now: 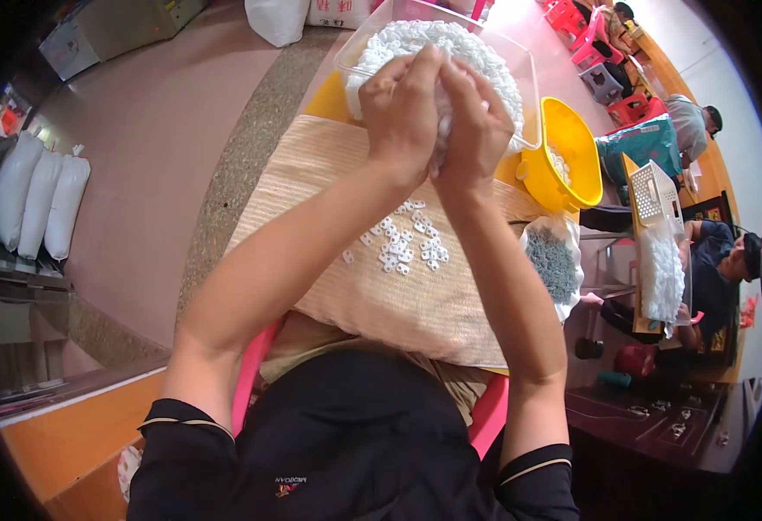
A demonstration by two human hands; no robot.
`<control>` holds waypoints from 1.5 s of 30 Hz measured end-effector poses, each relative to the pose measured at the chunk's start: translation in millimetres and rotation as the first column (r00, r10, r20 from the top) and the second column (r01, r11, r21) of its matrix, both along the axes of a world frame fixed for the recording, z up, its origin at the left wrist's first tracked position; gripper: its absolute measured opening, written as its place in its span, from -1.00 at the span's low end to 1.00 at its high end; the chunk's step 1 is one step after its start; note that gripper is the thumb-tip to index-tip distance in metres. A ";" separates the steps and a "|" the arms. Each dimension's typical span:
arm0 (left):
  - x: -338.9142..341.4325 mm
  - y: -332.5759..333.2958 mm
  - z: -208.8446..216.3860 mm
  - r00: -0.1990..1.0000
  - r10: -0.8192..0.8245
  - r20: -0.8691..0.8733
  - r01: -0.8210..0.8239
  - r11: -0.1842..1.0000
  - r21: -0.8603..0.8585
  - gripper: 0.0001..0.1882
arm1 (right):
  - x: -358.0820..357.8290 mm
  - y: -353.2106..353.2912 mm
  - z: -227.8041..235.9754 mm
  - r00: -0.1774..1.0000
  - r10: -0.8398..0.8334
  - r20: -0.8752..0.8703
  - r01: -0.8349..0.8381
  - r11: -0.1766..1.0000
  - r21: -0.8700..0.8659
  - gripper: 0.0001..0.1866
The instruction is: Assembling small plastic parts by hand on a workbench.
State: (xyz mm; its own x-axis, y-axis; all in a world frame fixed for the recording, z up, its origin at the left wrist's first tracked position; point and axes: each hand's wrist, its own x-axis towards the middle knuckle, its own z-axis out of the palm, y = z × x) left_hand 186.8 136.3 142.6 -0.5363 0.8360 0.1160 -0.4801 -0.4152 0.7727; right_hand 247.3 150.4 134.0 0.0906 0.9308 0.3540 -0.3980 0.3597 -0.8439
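My left hand and my right hand are cupped together, palms facing, over a clear plastic bin. A heap of small white plastic pieces fills the bin. White pieces show in the gap between my palms, so both hands are closed around a clump of them; how many is hidden. Between my forearms, a loose scatter of small white plastic pieces with holes lies on a beige ribbed cloth.
Right of the bin stands a yellow basin with a few pale pieces inside. Small dark grey parts fill a white-lined container beside the cloth. Farther right, a person sits at another table with a white basket. White sacks stand far left.
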 end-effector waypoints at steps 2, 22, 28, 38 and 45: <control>1.5 -18.9 -11.6 1.000 0.008 -0.010 -0.008 1.000 -0.014 -0.67 | 3.8 -14.9 -17.4 0.998 -0.016 0.057 0.016 1.000 -0.001 -0.72; 15.2 -39.8 -126.0 0.972 0.050 -0.230 -0.081 0.989 -0.128 -0.71 | 28.2 -37.9 -129.8 0.969 -0.041 0.242 0.041 0.999 0.004 -0.80; 9.2 -42.4 -130.5 0.927 0.034 -0.373 -0.104 0.980 -0.168 -0.68 | 30.4 -40.0 -130.0 0.964 -0.019 0.265 0.016 1.000 0.016 -0.81; 9.7 -40.2 -128.8 0.944 0.048 -0.328 -0.096 0.986 -0.133 -0.64 | 33.9 -41.0 -128.4 0.968 0.018 0.251 -0.016 1.000 -0.011 -0.82; 5.2 -39.5 -131.6 0.964 0.001 -0.264 -0.033 0.993 -0.116 -0.70 | 37.0 -42.1 -127.3 0.953 0.014 0.301 -0.021 1.000 0.020 -0.84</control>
